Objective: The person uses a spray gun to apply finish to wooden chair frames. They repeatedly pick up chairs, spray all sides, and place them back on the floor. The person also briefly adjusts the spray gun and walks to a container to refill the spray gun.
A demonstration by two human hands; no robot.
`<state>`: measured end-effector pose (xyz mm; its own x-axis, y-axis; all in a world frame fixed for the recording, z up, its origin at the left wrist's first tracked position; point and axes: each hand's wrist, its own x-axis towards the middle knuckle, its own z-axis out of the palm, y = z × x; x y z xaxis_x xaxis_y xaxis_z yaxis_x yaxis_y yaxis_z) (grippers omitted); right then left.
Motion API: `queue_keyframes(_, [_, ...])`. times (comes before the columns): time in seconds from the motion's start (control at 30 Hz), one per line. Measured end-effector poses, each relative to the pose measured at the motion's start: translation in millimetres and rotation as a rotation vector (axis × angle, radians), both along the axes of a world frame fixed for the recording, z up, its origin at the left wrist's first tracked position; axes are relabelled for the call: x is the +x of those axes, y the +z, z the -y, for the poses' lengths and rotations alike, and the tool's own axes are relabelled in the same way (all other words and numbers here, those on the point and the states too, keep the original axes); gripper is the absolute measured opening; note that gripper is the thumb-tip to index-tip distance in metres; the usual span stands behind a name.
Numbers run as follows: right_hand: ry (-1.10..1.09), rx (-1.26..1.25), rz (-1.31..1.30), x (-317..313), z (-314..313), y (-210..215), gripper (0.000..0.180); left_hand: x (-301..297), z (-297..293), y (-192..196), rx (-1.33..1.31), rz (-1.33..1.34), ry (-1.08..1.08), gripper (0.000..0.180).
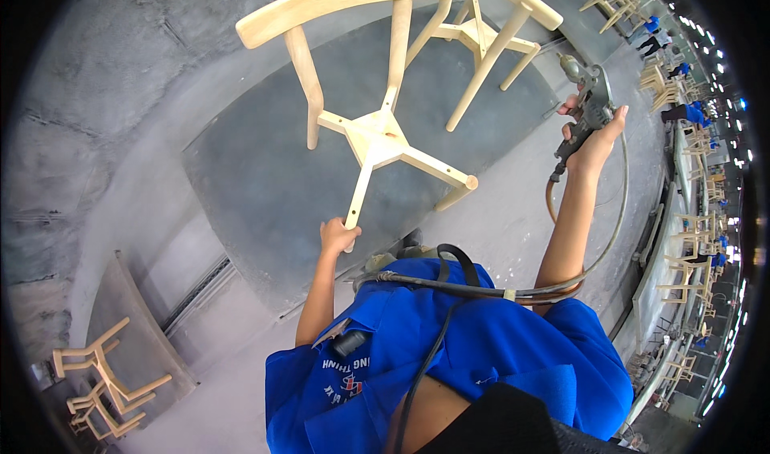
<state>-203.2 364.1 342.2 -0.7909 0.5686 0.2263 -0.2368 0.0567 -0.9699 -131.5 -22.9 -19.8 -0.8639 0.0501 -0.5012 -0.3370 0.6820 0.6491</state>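
In front of me stands a pale wooden chair frame point(378, 143) with a curved top rail, no seat panel and crossing bars at its middle. My left hand point(338, 236) is closed round the end of its nearest leg. Out to the right, my right hand point(592, 137) is wrapped round the handle of a dark spray gun point(595, 99). A hose point(624, 189) runs down from the gun along my forearm. The gun is held apart from the chair frame. A second pale chair frame point(489, 41) stands just behind the first, to its right.
Beneath both frames lies a dark grey board or tabletop point(265, 189). More chair frames point(108, 378) sit on a grey surface at lower left. Along the far right, people in blue work among several chairs point(686, 277). A grey stained wall point(104, 93) rises at left.
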Motion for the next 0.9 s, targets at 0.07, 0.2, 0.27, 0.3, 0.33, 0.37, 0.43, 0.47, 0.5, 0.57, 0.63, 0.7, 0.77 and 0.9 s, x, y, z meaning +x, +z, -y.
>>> queue_keyframes(0.07, [0.062,-0.126,-0.007,4.3,-0.3,-15.5,0.085,0.9,-0.1,5.6,-0.055,-0.025,-0.051,0.037])
queue_keyframes(0.2, [0.317,-0.419,-0.051,-0.9,13.3,-57.3,0.087,8.0,-8.3,8.7,0.004,0.088,-0.037,0.042])
queue_keyframes(0.27, [0.341,-0.518,0.041,-10.6,20.5,-82.3,0.087,10.0,-15.0,7.9,0.083,0.104,0.049,0.042])
queue_keyframes(0.3, [0.395,-0.553,0.058,-13.2,21.7,-94.8,0.087,9.7,-18.8,8.3,0.113,0.126,0.099,0.041])
queue_keyframes(0.33, [0.353,-0.575,0.115,-12.8,21.0,-107.0,0.086,8.4,-21.3,10.1,0.164,0.125,0.131,0.039])
queue_keyframes(0.37, [0.330,-0.590,0.159,-12.3,19.7,-119.5,0.086,6.1,-24.0,13.2,0.192,0.125,0.147,0.038])
queue_keyframes(0.43, [0.301,-0.615,0.223,-12.7,15.2,-143.1,0.084,-0.6,-30.0,22.1,0.251,0.132,0.188,0.037])
queue_keyframes(0.47, [0.292,-0.627,0.242,-10.0,10.3,-151.6,0.084,-4.1,-33.1,28.4,0.258,0.118,0.190,0.037])
queue_keyframes(0.5, [0.258,-0.637,0.278,-7.4,8.2,-159.4,0.083,-7.2,-35.5,34.9,0.262,0.114,0.195,0.037])
queue_keyframes(0.57, [0.258,-0.637,0.326,-4.3,7.0,-167.9,0.083,-14.8,-43.6,47.5,0.245,0.088,0.200,0.039])
queue_keyframes(0.63, [0.205,-0.599,0.417,-4.1,10.9,-166.4,0.084,-22.2,-51.2,57.9,0.200,0.043,0.198,0.041])
queue_keyframes(0.7, [0.332,-0.634,0.365,-13.6,20.8,-156.6,0.083,-32.4,-57.0,65.4,0.179,-0.003,0.261,0.044])
queue_keyframes(0.77, [0.467,-0.679,0.305,-24.2,38.4,-142.8,0.083,-39.0,-56.3,71.3,0.136,-0.007,0.337,0.044])
queue_keyframes(0.9, [0.674,-0.748,0.130,-34.0,82.0,-123.7,0.084,-39.0,-54.0,82.3,0.043,0.000,0.297,0.050])
